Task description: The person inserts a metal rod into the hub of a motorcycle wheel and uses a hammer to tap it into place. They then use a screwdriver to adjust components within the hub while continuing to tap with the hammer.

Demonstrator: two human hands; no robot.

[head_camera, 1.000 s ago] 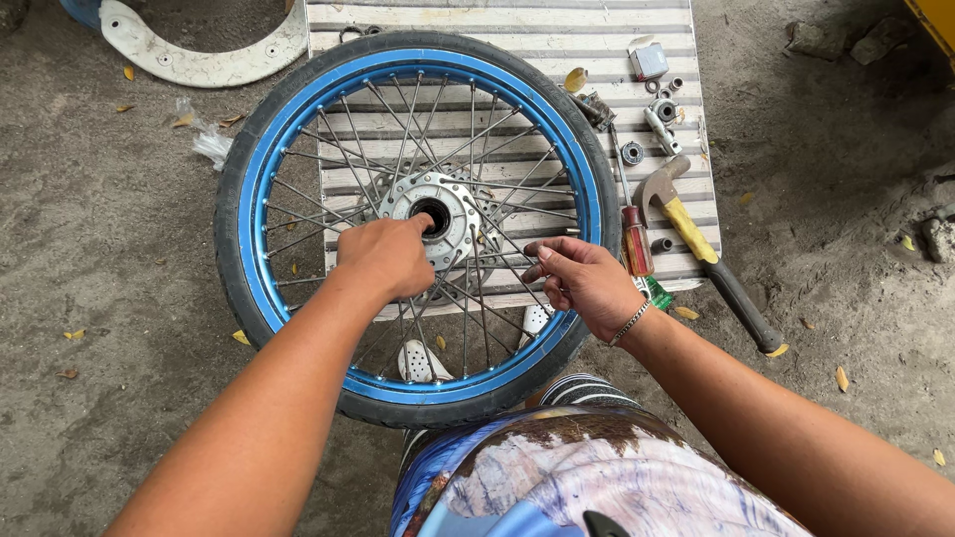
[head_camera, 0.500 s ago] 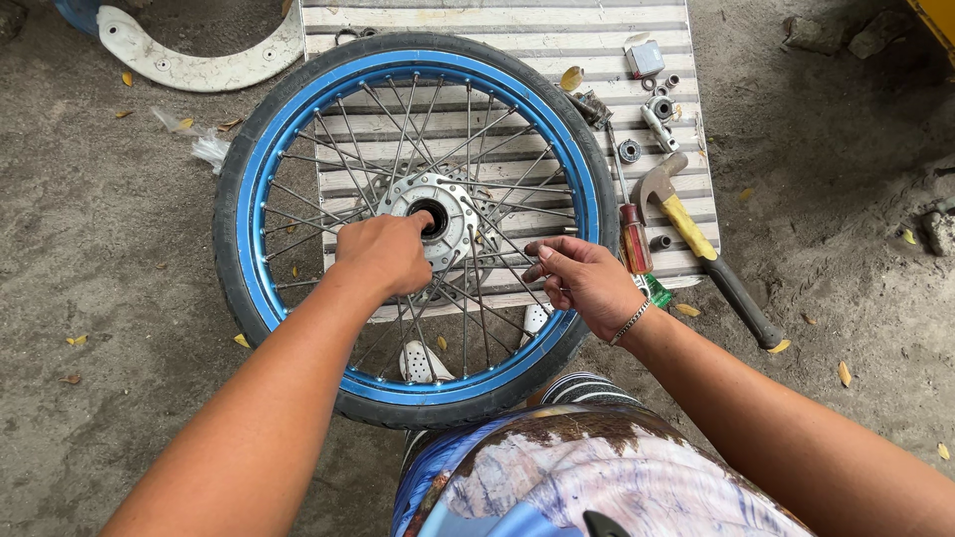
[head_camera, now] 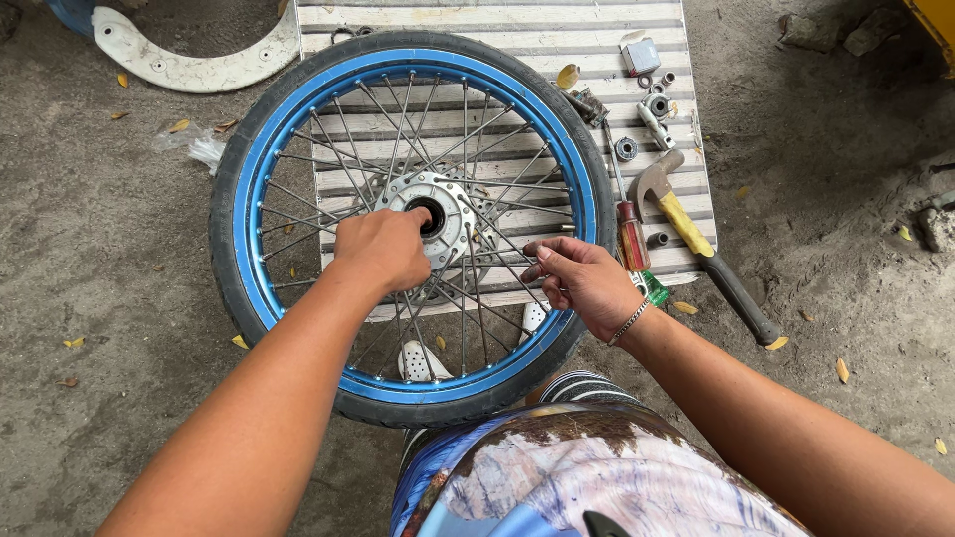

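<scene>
A wheel (head_camera: 410,224) with a blue rim and black tyre is laid flat, partly on a slatted board (head_camera: 517,40) and partly on the dirt ground. Its hub (head_camera: 443,209) is touched by the left hand (head_camera: 383,249), whose fingers are curled together. The fingers of the right hand (head_camera: 582,283) are pinched around a spoke near the rim, just beside a red screwdriver (head_camera: 631,231) and a hammer (head_camera: 696,239).

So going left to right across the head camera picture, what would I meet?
White curved panel → left hand at the hub of the blue-rimmed wheel → right hand → red-handled screwdriver → yellow-handled hammer.
</scene>
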